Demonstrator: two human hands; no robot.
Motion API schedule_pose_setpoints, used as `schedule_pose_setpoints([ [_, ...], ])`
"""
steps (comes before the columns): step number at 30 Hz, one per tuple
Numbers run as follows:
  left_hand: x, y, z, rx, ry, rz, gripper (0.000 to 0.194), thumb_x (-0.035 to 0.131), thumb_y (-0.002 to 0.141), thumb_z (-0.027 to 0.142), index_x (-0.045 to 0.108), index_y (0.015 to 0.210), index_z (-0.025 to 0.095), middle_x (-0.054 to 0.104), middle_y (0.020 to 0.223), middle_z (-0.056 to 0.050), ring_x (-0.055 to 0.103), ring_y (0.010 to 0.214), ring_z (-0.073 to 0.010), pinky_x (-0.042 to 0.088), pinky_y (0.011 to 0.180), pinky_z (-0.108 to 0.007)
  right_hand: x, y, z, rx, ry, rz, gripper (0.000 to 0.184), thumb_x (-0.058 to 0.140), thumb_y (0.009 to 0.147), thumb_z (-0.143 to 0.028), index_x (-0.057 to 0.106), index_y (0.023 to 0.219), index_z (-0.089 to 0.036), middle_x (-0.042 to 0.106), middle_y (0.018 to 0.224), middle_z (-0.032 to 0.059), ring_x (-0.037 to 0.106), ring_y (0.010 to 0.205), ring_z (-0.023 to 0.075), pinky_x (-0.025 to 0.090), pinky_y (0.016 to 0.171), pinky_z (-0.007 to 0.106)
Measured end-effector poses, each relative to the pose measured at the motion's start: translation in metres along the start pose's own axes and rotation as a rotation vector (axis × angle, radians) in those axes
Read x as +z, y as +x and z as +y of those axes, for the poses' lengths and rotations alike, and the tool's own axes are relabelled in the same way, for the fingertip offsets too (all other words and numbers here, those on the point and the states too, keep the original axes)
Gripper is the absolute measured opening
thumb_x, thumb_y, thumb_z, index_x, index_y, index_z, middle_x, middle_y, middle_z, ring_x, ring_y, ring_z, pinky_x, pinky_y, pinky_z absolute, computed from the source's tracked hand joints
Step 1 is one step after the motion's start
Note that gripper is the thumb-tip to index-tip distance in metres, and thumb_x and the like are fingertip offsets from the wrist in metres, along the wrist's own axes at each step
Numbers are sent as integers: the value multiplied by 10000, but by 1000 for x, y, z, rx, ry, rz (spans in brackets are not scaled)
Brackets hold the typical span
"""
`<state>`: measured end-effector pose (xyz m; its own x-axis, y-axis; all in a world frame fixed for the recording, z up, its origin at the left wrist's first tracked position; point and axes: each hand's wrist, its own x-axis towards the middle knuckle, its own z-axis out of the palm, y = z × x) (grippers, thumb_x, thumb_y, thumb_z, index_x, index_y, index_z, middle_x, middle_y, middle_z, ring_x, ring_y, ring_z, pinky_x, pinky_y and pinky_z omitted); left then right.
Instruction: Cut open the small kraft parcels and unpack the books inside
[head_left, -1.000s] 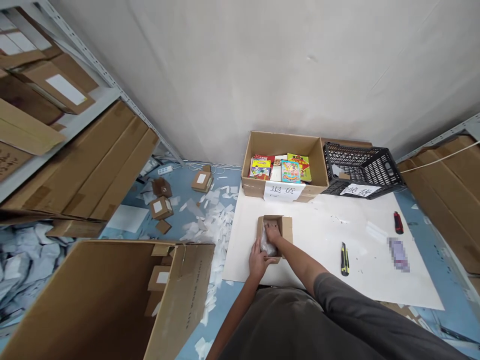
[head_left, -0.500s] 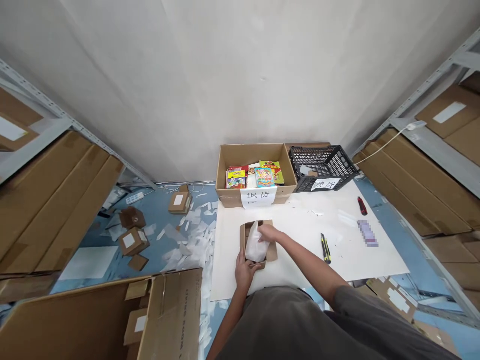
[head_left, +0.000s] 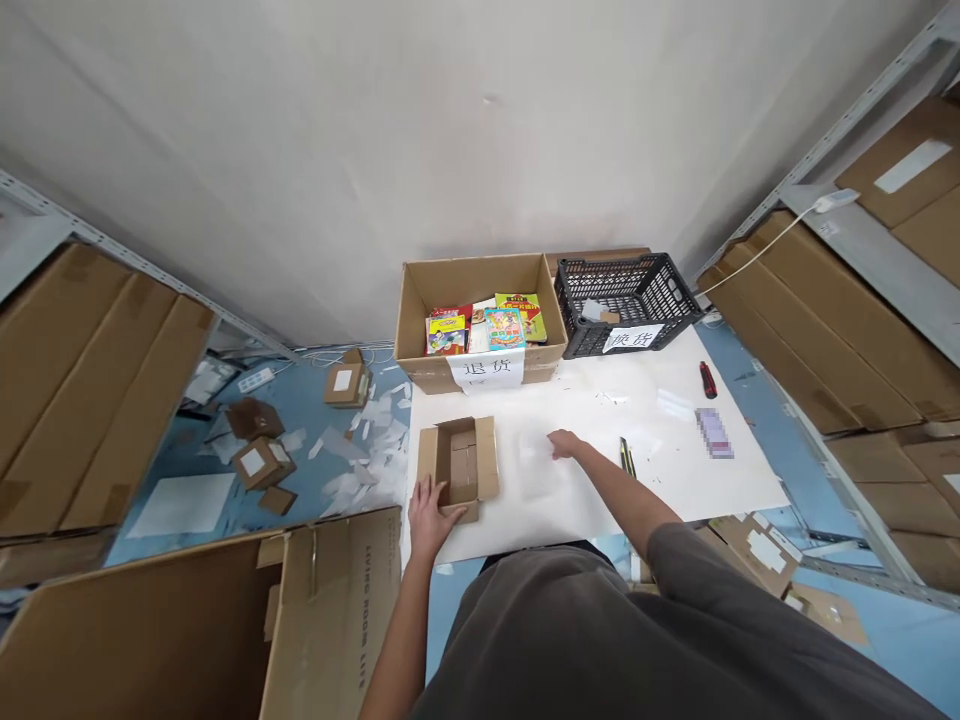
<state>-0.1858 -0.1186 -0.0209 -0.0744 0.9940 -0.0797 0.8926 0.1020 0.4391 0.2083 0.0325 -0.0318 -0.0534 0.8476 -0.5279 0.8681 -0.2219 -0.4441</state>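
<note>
A small open cardboard box [head_left: 461, 463] lies on the white board [head_left: 675, 450], its inside now bare. My left hand [head_left: 424, 515] rests at the box's near left corner, fingers spread against it. My right hand [head_left: 564, 443] reaches out to the right of the box and grips the edge of a pale plastic-wrapped packet [head_left: 536, 462] that lies flat on the board and is hard to make out against it.
At the back stand a carton of colourful booklets [head_left: 480, 320] and a black crate [head_left: 626, 300], both labelled. Two utility knives [head_left: 626, 456] [head_left: 707, 379] lie on the board. A big open carton [head_left: 202, 620] sits near left; small boxes and paper scraps litter the blue floor.
My right hand lifted the white packet out of the small box and laid it on the board to the right. The box slid left with my left hand. The view swung right.
</note>
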Motion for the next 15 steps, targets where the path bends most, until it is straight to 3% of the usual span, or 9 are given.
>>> schedule_pose_setpoints([
  [2, -6, -9, 18, -15, 39, 21, 715, 797, 768, 440, 564, 1421, 269, 433, 1611, -106, 295, 1524, -405, 320, 1214, -573, 15, 0, 7, 5, -81, 38, 709, 750, 667, -112, 641, 1363, -197, 593, 1438, 183, 452, 1395, 360, 341, 1129, 487],
  [4, -3, -21, 45, 17, 18, 26, 599, 690, 864, 346, 550, 1442, 265, 474, 1576, -103, 340, 1506, -370, 318, 1224, -531, 32, -8, 14, 16, -173, 117, 906, 686, 739, -131, 377, 1587, -207, 315, 1654, 194, 233, 1529, 370, 218, 1194, 553],
  [5, 2, -27, 62, 34, -15, 17, 501, 628, 904, 295, 589, 1403, 265, 529, 1523, -104, 407, 1468, -341, 336, 1219, -492, 42, -14, 18, 14, -201, 161, 932, 652, 776, -146, 281, 1628, -210, 235, 1688, 180, 176, 1548, 367, 188, 1209, 557],
  [7, 23, -35, 101, 81, -110, -68, 374, 541, 948, 240, 667, 1299, 268, 657, 1337, -108, 578, 1297, -283, 429, 1147, -415, 62, -28, 24, -12, -186, 224, 880, 586, 853, -197, 211, 1649, -207, 219, 1694, 156, 171, 1545, 356, 195, 1222, 530],
  [9, 52, -34, 141, 144, -239, -191, 334, 517, 965, 253, 693, 1246, 295, 707, 1218, -75, 658, 1142, -236, 501, 1050, -363, 81, -41, 26, -65, -134, 249, 781, 537, 920, -276, 240, 1639, -214, 274, 1672, 136, 220, 1524, 339, 248, 1214, 494],
  [11, 83, -24, 171, 95, -386, -255, 348, 488, 988, 304, 667, 1287, 284, 710, 1219, -61, 691, 1010, -193, 545, 960, -335, 97, -49, 23, -111, -114, 198, 685, 557, 935, -326, 365, 1584, -219, 310, 1654, 128, 249, 1511, 329, 301, 1189, 467],
  [13, 109, -5, 186, -101, -458, -233, 346, 461, 994, 305, 667, 1262, 229, 720, 1206, -78, 700, 944, -177, 556, 916, -323, 107, -50, 17, -107, -124, 119, 514, 594, 924, -287, 554, 1430, -211, 335, 1640, 130, 264, 1505, 325, 347, 1151, 439],
  [15, 127, 16, 186, -323, -422, -201, 334, 446, 986, 261, 663, 1231, 194, 738, 1133, -89, 704, 923, -176, 553, 895, -314, 108, -47, 10, -55, -115, 85, 324, 572, 928, -222, 670, 1236, -200, 416, 1587, 139, 324, 1470, 318, 379, 1112, 413],
])
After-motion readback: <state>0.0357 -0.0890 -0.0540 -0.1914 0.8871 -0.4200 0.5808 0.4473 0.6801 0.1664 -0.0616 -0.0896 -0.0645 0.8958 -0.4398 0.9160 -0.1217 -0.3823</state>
